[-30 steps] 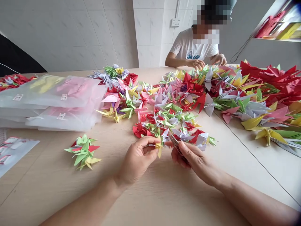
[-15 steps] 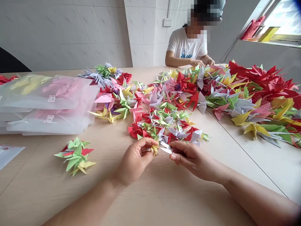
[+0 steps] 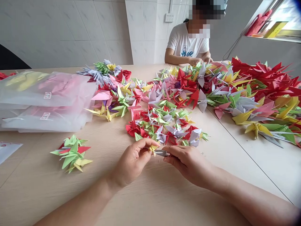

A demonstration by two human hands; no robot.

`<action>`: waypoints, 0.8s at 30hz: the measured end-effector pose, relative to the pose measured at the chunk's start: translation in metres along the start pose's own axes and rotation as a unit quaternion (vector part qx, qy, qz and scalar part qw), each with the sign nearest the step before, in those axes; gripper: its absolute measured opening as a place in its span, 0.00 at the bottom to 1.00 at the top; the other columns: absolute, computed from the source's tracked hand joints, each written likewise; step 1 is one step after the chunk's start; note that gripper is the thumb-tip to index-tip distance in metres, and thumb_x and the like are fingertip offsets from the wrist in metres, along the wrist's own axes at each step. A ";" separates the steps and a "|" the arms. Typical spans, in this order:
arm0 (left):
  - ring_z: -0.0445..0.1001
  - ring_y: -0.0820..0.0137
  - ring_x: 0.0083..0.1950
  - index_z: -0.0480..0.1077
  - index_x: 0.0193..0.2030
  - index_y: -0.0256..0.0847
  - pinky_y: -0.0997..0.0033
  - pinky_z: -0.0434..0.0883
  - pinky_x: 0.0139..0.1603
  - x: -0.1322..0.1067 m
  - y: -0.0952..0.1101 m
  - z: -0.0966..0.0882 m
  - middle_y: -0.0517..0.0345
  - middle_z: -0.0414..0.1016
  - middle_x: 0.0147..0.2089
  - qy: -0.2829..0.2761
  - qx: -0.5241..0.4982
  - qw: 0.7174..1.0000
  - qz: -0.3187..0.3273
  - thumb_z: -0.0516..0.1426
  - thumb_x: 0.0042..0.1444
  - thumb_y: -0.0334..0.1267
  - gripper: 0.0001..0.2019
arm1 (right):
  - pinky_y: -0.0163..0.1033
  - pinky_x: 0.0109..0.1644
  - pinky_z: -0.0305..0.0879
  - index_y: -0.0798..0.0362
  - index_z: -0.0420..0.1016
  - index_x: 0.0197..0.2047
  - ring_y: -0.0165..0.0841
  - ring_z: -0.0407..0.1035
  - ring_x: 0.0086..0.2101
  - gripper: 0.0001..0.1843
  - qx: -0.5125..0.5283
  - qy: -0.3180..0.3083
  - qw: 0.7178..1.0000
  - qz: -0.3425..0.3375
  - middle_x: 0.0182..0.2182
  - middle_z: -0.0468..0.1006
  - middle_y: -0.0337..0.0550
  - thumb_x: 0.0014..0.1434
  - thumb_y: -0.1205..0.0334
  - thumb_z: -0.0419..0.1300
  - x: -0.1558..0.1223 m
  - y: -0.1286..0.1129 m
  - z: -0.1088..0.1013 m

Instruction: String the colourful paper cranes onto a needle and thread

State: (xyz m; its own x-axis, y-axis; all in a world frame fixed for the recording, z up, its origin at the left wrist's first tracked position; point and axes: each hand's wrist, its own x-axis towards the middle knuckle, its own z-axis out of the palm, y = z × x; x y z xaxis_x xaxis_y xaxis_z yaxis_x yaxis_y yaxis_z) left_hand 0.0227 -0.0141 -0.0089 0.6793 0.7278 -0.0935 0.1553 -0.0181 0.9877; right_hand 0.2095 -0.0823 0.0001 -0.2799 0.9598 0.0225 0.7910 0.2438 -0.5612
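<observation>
Origami cranes (image 3: pixel 169 100) in red, pink, yellow, green and lilac paper lay heaped across a pale wood-grain table (image 3: pixel 150 201), their crisp folded wings overlapping. Just in front of the heap, a person's left hand (image 3: pixel 131 166) was curled closed, its fingertips (image 3: pixel 148 145) pinching a small yellow paper crane (image 3: pixel 153 149) partly hidden by the fingers. The right hand (image 3: pixel 190 164) gripped small metal snips (image 3: pixel 162 153), their shiny tips at the yellow paper, though the view did not settle whether they touched it. The two hands stood closer together than half a second earlier, when a wider gap showed between them. Left of the heap, translucent plastic bags (image 3: pixel 47 103) lay stacked, pink and yellow showing through the film, with small white labels (image 3: pixel 47 95) too small to read. Also left of the heap, a separate cluster of green, red and yellow cranes (image 3: pixel 71 153) sat apart, beside a sheet with unreadable red printing (image 3: pixel 7 150). Beyond the heap, a co-worker (image 3: pixel 188 44) in a white T-shirt had both hands (image 3: pixel 195 61) at the cranes.
</observation>
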 end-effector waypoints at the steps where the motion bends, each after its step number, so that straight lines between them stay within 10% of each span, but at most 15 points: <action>1: 0.67 0.71 0.40 0.67 0.45 0.43 0.72 0.63 0.42 0.000 0.000 0.000 0.59 0.69 0.37 -0.001 0.001 1.000 -0.002 0.48 0.59 0.33 0.10 | 0.33 0.31 0.58 0.54 0.70 0.47 0.32 0.67 0.28 0.12 -0.006 -0.004 1.000 0.002 0.29 0.75 0.43 0.63 0.63 0.49 0.000 0.000 0.000; 24: 0.68 0.71 0.40 0.67 0.47 0.42 0.73 0.64 0.41 -0.001 0.001 0.001 0.59 0.70 0.37 0.006 0.015 1.000 -0.020 0.50 0.58 0.32 0.11 | 0.33 0.31 0.60 0.56 0.72 0.44 0.31 0.68 0.27 0.12 -0.012 -0.031 0.999 0.042 0.29 0.76 0.45 0.62 0.64 0.49 0.002 -0.001 -0.001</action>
State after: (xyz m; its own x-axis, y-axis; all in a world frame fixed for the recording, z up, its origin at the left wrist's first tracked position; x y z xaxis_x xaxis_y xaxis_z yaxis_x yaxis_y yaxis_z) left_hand 0.0227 -0.0160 -0.0081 0.6633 0.7369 -0.1307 0.2036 -0.0097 0.9790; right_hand 0.2087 -0.0805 0.0021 -0.2448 0.9667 -0.0748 0.8254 0.1673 -0.5392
